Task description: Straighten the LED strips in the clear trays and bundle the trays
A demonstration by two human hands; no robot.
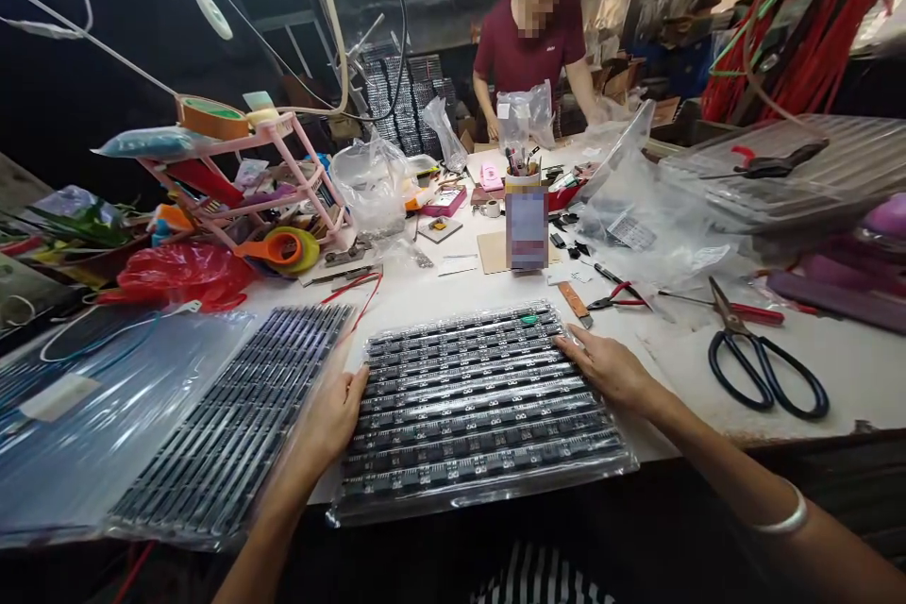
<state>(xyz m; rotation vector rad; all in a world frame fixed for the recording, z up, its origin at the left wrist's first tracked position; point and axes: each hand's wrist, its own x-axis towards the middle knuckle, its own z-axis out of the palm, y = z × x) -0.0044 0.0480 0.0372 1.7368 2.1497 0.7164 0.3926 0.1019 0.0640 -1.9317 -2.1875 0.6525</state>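
"So, what is in the worker's hands?"

"A clear plastic packet of dark strips (474,406), held at both sides. The left hand (340,411) has its grip on the left edge, thumb along the side; the right hand (610,368) grips the right edge near the far corner, fingertips on the plastic. A silver bracelet (785,514) circles the right forearm."

"And where does the packet sit?"

"At the front of a white surface (439,291), directly before the worker, its near side reaching past the front edge. The strips lie in rows, a small green mark (528,320) near the far right corner. Whether the packet rests flat or is slightly raised, I cannot tell."

"What surrounds it?"

"To the left, just beside the left forearm, a second packet (241,415) of similar strips; behind that, a crumpled red bag (180,274) and a pink rack (283,170) topped with a roll of tape (212,116). To the right, dark-handled scissors (768,368) and red-handled pliers (627,295)."

"Anyone else?"

"Across the surface, a co-worker (534,47) in a dark red shirt stands behind clear plastic bags (524,113), head bowed."
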